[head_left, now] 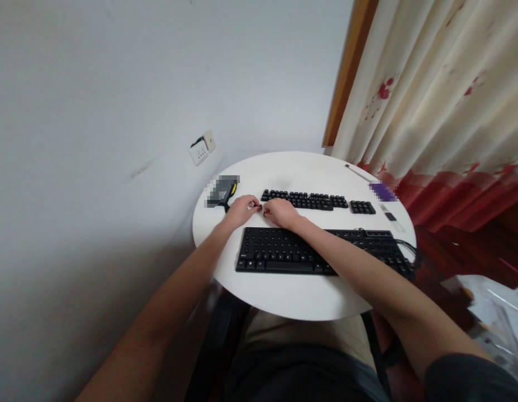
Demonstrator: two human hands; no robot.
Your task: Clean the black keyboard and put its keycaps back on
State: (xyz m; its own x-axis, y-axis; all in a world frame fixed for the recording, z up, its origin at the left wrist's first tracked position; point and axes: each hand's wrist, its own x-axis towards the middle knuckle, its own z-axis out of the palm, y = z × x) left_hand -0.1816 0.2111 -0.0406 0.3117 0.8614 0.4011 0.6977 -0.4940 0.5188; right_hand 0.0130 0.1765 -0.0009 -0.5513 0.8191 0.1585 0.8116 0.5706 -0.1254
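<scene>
A black keyboard (284,266) lies along the front of the white round table (279,298). Keycaps sit in its lower rows, while bare key posts show in the upper left part. Loose keycaps (311,201) are laid out in rows behind it. My left hand (242,212) pinches a small black keycap (260,207) at the left end of those rows. Just right of it, my right hand (281,213) has its fingers closed on another small dark piece, apparently a keycap (265,214). My right forearm passes over the keyboard and hides part of it.
A separate block of keycaps (362,207) lies to the right. At the left edge is a dark, blurred-out item (222,191). A brush (358,174) and a purple item (383,191) lie back right. The keyboard's cable (407,245) loops at the right edge. The wall (158,111) borders the left.
</scene>
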